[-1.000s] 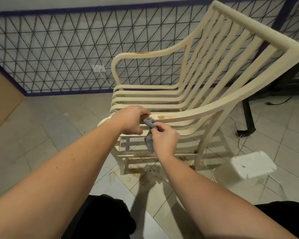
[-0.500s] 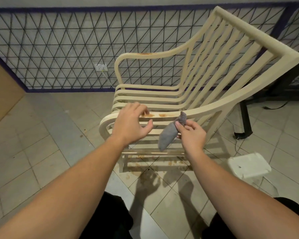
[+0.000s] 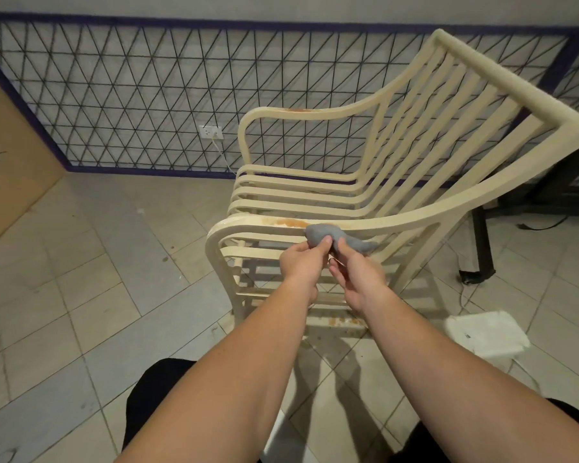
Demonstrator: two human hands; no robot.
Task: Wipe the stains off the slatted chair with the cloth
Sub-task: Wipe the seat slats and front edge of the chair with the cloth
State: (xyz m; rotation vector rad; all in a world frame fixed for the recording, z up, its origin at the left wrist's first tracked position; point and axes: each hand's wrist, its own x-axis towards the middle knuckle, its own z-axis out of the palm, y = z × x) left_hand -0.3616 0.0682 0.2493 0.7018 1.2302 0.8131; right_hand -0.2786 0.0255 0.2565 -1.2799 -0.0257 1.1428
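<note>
Grey cloth (image 3: 328,236) is being pinched by left hand (image 3: 303,264) and right hand (image 3: 356,279) together, resting on near armrest (image 3: 398,219). Orange stains (image 3: 290,223) are remaining beside it; far-armrest stain (image 3: 298,110) is awaiting wiping, seemingly

Cloth (image 3: 328,234) on chair (image 3: 395,182) armrest (stain (image 3: 291,223) just left).

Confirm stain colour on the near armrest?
Orange-brown stain on the cream armrest, just left of the grey cloth. Head view.
</note>
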